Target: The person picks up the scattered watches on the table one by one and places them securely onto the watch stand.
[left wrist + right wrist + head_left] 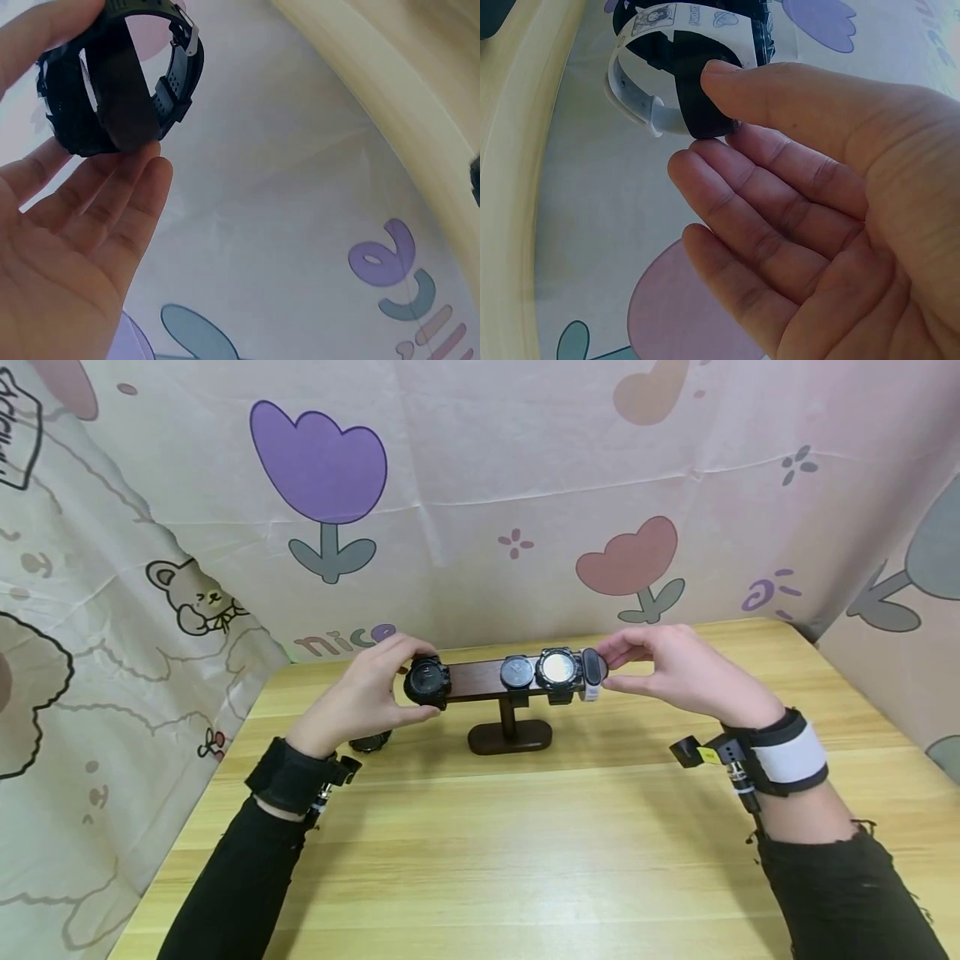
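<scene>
A dark brown watch stand point(476, 681) has a horizontal bar on a short post. My left hand point(363, 693) grips a black watch point(427, 682) around the bar's left end. In the left wrist view, the thumb is on top of this watch's strap point(182, 82) and fingertips are below. My right hand point(675, 672) pinches the bar's right end point(699, 109), with the thumb against it and fingertips underneath. Beside that hand hangs a fitness band with a white strap point(619, 90). Further left on the bar are a chunky black watch point(558, 668) with a glaring face and a smaller grey-dialled watch point(517, 672).
Another black watch point(371, 742) lies on the wooden table point(480, 852), partly hidden below my left wrist. The stand's oval base point(510, 739) rests near the table's back. A printed curtain point(465, 518) hangs behind, close to the back edge.
</scene>
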A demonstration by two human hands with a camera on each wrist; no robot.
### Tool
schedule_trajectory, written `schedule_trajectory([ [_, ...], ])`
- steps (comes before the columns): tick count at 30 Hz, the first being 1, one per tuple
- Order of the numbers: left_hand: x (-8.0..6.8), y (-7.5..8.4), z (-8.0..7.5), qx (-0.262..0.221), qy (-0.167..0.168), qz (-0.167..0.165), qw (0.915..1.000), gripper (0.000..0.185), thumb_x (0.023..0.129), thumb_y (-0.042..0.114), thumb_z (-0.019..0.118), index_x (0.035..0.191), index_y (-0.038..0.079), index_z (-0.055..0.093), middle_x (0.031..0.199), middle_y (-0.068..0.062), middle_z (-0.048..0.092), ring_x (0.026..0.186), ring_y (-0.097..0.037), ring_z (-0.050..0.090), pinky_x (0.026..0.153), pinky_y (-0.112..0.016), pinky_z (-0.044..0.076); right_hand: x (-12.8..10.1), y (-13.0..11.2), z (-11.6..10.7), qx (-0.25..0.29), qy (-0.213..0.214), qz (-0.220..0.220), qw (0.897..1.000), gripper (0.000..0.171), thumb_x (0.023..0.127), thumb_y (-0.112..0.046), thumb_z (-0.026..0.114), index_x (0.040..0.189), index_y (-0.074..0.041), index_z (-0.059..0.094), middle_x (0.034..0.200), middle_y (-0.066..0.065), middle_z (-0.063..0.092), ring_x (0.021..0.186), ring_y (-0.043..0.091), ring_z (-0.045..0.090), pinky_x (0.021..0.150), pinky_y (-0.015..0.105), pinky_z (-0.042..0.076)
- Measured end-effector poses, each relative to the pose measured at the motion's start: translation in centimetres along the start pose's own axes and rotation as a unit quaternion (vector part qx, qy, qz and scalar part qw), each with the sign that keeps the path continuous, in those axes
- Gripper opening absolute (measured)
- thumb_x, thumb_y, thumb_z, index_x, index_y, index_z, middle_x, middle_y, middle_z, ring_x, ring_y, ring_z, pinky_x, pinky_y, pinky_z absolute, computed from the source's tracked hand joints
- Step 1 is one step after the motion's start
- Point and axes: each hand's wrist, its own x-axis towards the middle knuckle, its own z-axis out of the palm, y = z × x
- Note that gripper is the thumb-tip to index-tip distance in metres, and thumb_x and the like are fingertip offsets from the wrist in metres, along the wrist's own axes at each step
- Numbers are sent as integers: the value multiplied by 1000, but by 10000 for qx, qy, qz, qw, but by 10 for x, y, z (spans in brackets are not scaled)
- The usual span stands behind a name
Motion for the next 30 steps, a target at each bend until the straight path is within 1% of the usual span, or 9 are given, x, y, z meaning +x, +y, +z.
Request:
schedule_trajectory([
  [2, 4, 2, 2, 0, -18, 40, 10000, 70, 76, 20, 99, 134, 2, 64, 129, -13, 68, 114, -28, 68, 99, -47, 60, 0, 0, 0, 21, -4, 2, 10000, 34, 93, -17, 85, 126, -12, 76, 114, 1, 81, 111, 23, 76, 104, 52, 55],
  [7, 12, 8, 8, -10, -108, 17, 9999, 71, 76, 24, 99, 135, 3, 64, 130, -14, 67, 115, -30, 68, 100, -47, 61, 1, -1, 0, 77, -31, 48, 10000, 36, 93, -17, 85, 127, -12, 75, 116, 3, 81, 112, 24, 75, 108, 56, 54],
  [14, 20, 12, 17, -81, -144, 78, 9998, 69, 78, 25, 98, 134, 4, 64, 130, -12, 67, 114, -28, 68, 99, -46, 61, 1, -1, 0, 87, -33, 61, 9999, 36, 93, -15, 85, 127, -10, 75, 116, 4, 80, 112, 24, 76, 108, 55, 54],
  [19, 24, 17, 22, -160, -148, 84, 9997, 71, 76, 26, 99, 135, 5, 64, 131, -10, 67, 115, -25, 68, 101, -43, 60, 1, -1, 0, 81, -40, 70, 9999, 36, 93, -15, 85, 127, -11, 75, 116, 3, 80, 112, 24, 76, 107, 54, 55],
  [24, 27, 21, 25, -204, -164, 98, 9996, 71, 77, 26, 98, 136, 6, 64, 132, -9, 67, 114, -24, 69, 100, -42, 61, 1, -1, 0, 82, -22, 61, 9999, 35, 92, -16, 85, 126, -12, 76, 115, 2, 81, 112, 23, 76, 104, 53, 56],
  [30, 31, 23, 28, -231, -169, 110, 9995, 70, 77, 26, 98, 136, 7, 64, 131, -8, 67, 112, -22, 69, 98, -40, 61, 1, -1, 0, 84, -30, 84, 9999, 35, 93, -14, 85, 126, -11, 76, 115, 3, 81, 111, 24, 76, 106, 54, 55],
])
